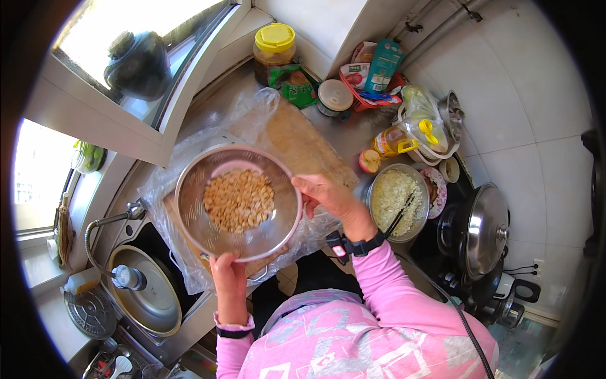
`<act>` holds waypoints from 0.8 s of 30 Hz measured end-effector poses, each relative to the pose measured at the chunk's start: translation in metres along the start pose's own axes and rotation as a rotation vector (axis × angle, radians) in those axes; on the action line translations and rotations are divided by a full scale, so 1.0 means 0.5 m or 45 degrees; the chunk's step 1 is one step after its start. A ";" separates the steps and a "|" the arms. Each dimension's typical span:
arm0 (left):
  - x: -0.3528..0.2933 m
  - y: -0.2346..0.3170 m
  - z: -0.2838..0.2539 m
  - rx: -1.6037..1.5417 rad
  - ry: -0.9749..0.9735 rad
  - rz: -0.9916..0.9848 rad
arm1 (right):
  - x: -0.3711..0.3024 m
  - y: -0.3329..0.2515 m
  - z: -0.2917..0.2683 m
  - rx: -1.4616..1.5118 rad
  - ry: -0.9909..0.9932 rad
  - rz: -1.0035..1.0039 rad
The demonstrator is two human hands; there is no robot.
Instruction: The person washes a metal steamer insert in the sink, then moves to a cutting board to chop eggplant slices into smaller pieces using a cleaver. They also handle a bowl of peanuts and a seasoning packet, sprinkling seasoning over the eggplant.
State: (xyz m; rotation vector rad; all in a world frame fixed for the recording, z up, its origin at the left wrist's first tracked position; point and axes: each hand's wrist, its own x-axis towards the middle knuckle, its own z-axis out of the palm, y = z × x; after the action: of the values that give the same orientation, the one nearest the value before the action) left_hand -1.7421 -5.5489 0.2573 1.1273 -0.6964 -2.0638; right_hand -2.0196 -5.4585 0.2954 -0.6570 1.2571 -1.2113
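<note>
Strainer of nuts held in both hands above the counter.

The left hand (228, 278) grips the near rim of the strainer (189, 218), fingers closed on it; the right hand (328, 197) pinches the far right rim. Pale nuts (238, 199) lie heaped in its middle. Beneath are a plastic bag (164, 183) and a wooden board (303, 142). To the right stands a bowl (398, 203) with chopsticks (401, 215); the sink (148, 297) is at left.

Steel counter (353, 136), wooden cutting board (303, 142), plastic sheet (252, 110), yellow-lidded jar (274, 50), bowl of rice (396, 202)
</note>
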 end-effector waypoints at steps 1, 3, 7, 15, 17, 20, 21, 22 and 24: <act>0.016 0.005 0.017 0.028 -0.085 -0.048 | -0.009 -0.010 -0.014 -0.065 0.050 -0.052; 0.038 0.013 0.047 0.066 -0.305 -0.115 | -0.019 -0.017 -0.033 -0.208 0.157 -0.121; 0.051 0.012 0.113 0.083 -0.463 -0.156 | 0.013 0.015 -0.055 -0.286 0.561 -0.175; -0.014 -0.004 0.058 0.195 -0.428 -0.288 | 0.040 0.013 -0.224 0.645 1.141 -0.658; -0.036 -0.018 0.007 0.213 -0.321 -0.315 | 0.078 -0.018 -0.280 0.690 1.427 -0.787; -0.073 -0.038 -0.067 0.212 -0.171 -0.316 | 0.126 -0.052 -0.376 0.837 1.737 -0.817; -0.085 -0.042 -0.089 0.214 -0.129 -0.316 | 0.133 -0.060 -0.403 0.883 1.798 -0.789; -0.095 -0.046 -0.109 0.217 -0.090 -0.317 | 0.139 -0.064 -0.424 0.928 1.860 -0.763; -0.111 -0.050 -0.141 0.213 -0.015 -0.316 | 0.144 -0.068 -0.446 1.040 1.780 -0.792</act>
State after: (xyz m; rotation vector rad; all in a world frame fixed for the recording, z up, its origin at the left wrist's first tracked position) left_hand -1.6667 -5.4996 0.2334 1.3550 -0.7797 -2.2526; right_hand -2.2494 -5.4849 0.2443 0.6347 1.4081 -2.7092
